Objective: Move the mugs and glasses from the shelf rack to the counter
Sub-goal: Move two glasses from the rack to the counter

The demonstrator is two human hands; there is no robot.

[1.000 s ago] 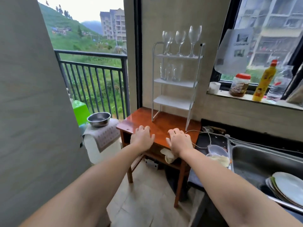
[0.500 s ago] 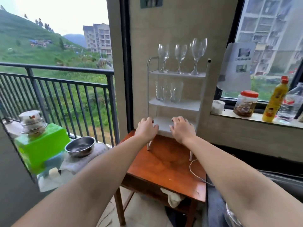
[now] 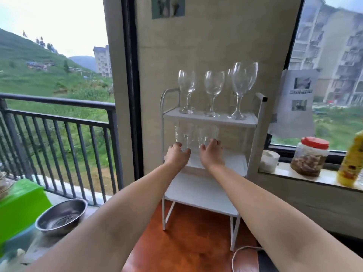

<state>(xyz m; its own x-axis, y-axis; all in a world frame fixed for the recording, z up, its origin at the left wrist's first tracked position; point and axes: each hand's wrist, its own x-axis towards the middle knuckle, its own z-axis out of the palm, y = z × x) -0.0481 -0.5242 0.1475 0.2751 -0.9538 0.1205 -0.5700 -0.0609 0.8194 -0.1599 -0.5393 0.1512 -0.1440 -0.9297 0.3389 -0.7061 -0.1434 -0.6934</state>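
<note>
On shelf rack (image 3: 208, 118), 2 hands reach tumblers (image 3: 196, 134); papers' print unreadable.

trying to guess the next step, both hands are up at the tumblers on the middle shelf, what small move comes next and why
Probably close each hand round a tumbler: the left hand and right hand sit at the tumblers, fingers curled at their bases, neither lifted off the middle shelf.

White shelf rack (image 3: 208, 191) on wooden table (image 3: 188, 250); wine glasses (image 3: 213, 91) topmost, tumblers (image 3: 196, 135) on middle tier.
</note>
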